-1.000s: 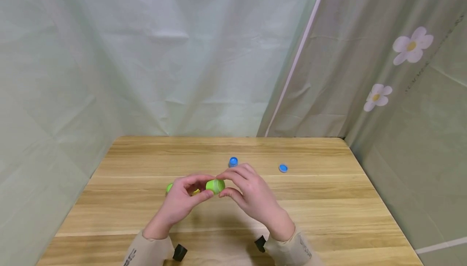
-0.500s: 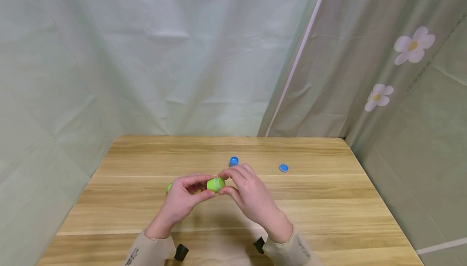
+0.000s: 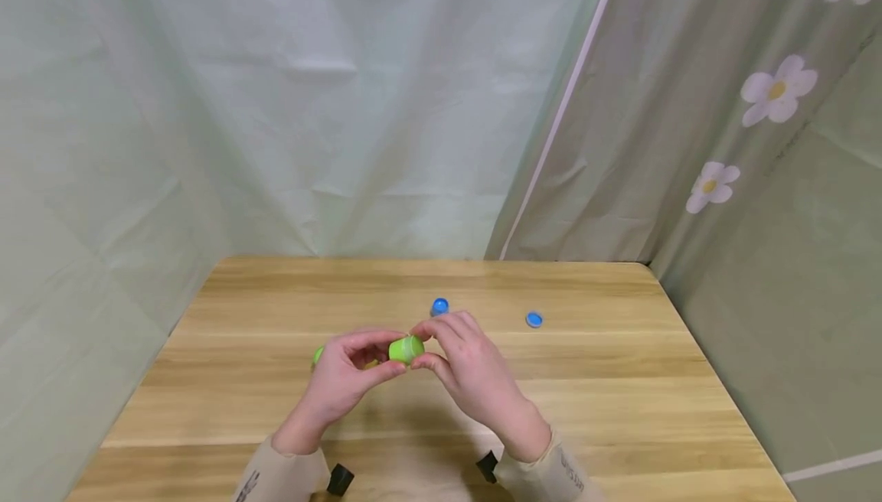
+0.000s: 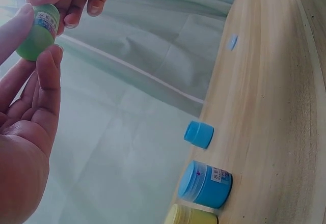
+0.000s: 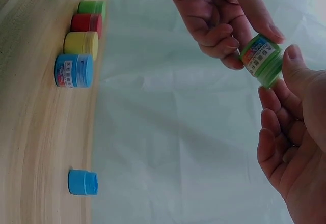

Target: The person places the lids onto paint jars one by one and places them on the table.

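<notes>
A small green paint jar (image 3: 406, 350) with a printed label is held above the table between both hands. My left hand (image 3: 341, 379) grips it by the label end, thumb on the near side and fingers on the far side. The thumb and fingertips of my right hand (image 3: 478, 368) pinch the lid end, as the right wrist view shows. Beyond the hands stands a blue pot (image 5: 82, 182) with its lid off. The round blue lid (image 3: 534, 320) lies apart from it, farther right on the table.
A row of capped paint jars stands at the left: a blue jar (image 5: 74, 71), a yellow jar (image 5: 81, 44), a red jar (image 5: 86, 25) and a green jar (image 5: 92, 10). In the head view the left hand hides most of them. Curtains hang behind the wooden table (image 3: 586, 410).
Both hands stay in nearly the same place around the green jar. The jar's tilt and the right fingertips on its lid end have shifted very slightly.
</notes>
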A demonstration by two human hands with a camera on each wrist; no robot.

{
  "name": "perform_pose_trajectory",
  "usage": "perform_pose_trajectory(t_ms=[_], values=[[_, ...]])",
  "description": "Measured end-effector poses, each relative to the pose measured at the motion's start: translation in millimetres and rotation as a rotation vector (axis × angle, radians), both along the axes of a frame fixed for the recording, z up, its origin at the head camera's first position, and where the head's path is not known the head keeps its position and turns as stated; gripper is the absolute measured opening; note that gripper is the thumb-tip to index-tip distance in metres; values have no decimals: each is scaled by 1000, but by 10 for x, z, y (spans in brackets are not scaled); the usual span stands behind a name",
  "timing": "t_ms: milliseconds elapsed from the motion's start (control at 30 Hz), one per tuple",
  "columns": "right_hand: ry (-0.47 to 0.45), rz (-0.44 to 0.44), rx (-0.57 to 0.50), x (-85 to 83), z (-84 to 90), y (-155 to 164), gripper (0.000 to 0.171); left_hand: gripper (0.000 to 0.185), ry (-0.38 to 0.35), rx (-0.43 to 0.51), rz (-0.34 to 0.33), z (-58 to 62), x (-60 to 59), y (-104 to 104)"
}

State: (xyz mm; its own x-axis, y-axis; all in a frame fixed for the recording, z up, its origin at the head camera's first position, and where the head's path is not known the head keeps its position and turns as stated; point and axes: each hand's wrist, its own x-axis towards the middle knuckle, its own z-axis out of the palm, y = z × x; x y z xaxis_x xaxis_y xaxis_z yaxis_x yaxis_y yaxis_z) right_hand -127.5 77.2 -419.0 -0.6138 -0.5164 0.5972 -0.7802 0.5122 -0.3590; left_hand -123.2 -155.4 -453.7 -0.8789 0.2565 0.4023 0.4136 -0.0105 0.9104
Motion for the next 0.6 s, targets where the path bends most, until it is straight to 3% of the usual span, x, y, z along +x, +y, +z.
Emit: perform_pose_trajectory(t_ms=[600], values=[[44,1,-15,-3,6,-8,32,32,-3,0,-13,9,-6,-13]])
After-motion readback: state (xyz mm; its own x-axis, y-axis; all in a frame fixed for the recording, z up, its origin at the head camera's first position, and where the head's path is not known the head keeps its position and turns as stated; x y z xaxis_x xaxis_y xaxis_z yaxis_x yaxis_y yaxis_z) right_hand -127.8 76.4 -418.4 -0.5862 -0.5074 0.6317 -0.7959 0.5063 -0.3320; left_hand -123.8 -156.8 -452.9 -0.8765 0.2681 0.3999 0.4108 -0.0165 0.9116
